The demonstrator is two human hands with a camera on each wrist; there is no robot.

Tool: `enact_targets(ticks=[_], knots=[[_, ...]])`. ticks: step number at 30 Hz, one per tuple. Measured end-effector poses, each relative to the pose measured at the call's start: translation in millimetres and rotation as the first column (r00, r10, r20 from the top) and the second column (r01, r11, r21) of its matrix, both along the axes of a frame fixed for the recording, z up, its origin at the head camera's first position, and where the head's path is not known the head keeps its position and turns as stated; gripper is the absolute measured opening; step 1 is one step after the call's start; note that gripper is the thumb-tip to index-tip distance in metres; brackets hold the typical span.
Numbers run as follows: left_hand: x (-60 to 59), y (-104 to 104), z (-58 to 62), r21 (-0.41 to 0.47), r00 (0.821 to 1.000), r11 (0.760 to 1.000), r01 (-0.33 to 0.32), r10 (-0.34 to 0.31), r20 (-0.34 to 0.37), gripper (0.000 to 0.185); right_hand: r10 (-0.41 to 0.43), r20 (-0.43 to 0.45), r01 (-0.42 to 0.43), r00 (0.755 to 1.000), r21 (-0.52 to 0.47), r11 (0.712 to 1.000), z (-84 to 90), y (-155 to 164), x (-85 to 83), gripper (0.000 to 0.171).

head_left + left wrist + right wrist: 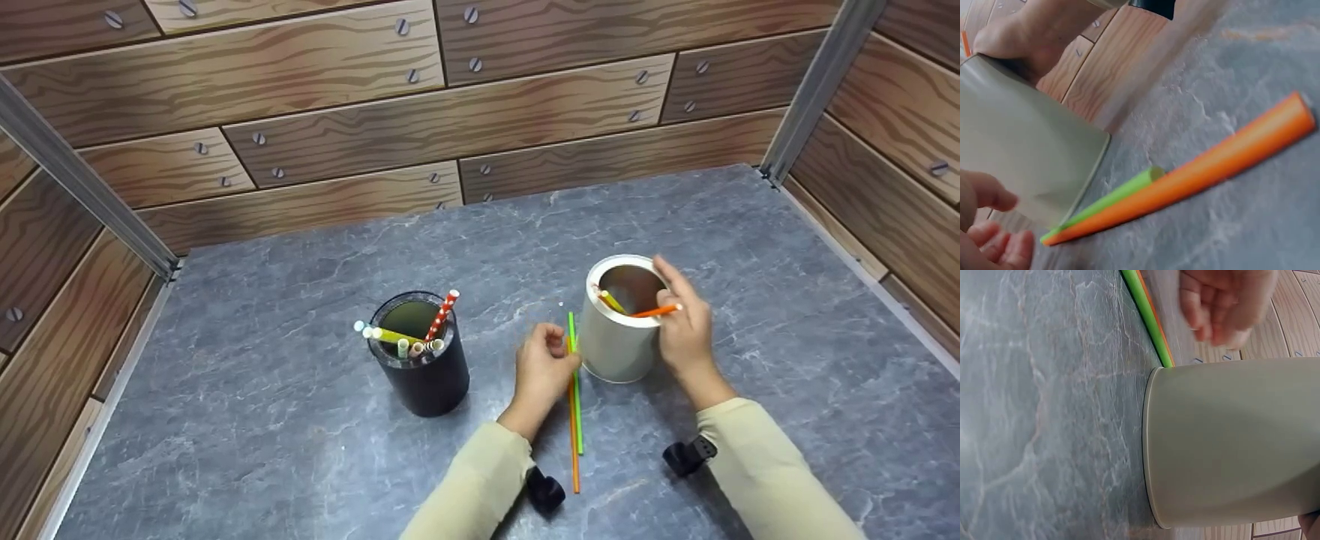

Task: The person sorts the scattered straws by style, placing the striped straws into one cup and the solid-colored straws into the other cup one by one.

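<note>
My right hand [686, 337] holds the white cylindrical cup [619, 349] by its right side near the rim, index finger raised along the edge. Inside the cup lean a few straws, an orange straw [656, 310] poking out over the rim towards that hand, and a yellow one. Left of the cup, a green straw [579, 420] and an orange straw [575, 469] lie side by side on the table. Just over their far part is my left hand [541, 371], fingers loosely bent; in the left wrist view its fingertips [1002, 250] show nothing between them.
A black cup [431, 386] stands to the left with several patterned straws in it, among them a red dotted straw [442, 315]. The grey marbled table [262, 390] is bordered by wood-patterned walls [337, 97] at the back and both sides.
</note>
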State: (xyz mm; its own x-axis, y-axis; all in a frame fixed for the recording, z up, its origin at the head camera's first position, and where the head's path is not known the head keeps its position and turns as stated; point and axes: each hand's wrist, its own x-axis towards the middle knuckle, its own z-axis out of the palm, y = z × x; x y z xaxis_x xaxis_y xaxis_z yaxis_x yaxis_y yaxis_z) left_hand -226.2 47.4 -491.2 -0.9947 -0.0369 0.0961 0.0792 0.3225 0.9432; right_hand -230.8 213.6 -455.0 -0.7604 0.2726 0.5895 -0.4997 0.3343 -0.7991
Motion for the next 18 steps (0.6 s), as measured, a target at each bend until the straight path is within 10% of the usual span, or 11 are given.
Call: enact_targets(ticks=[6,18], knots=[[0.0,-2.9,-6.8,-0.121,0.996,0.989,0.087,-0.083,0.036,0.034,-0.002,0.017,0.002,1.0,-0.006,1.0,1.2,-0.5,0.3,0.041],[-2.5,-4.8,-9.3,-0.292,0.995,0.955,0.055,-0.076,-0.059,0.017,-0.021,-0.028,0.022,0.999,0.033,0.999,-1.2,0.3,-2.1,0.041]])
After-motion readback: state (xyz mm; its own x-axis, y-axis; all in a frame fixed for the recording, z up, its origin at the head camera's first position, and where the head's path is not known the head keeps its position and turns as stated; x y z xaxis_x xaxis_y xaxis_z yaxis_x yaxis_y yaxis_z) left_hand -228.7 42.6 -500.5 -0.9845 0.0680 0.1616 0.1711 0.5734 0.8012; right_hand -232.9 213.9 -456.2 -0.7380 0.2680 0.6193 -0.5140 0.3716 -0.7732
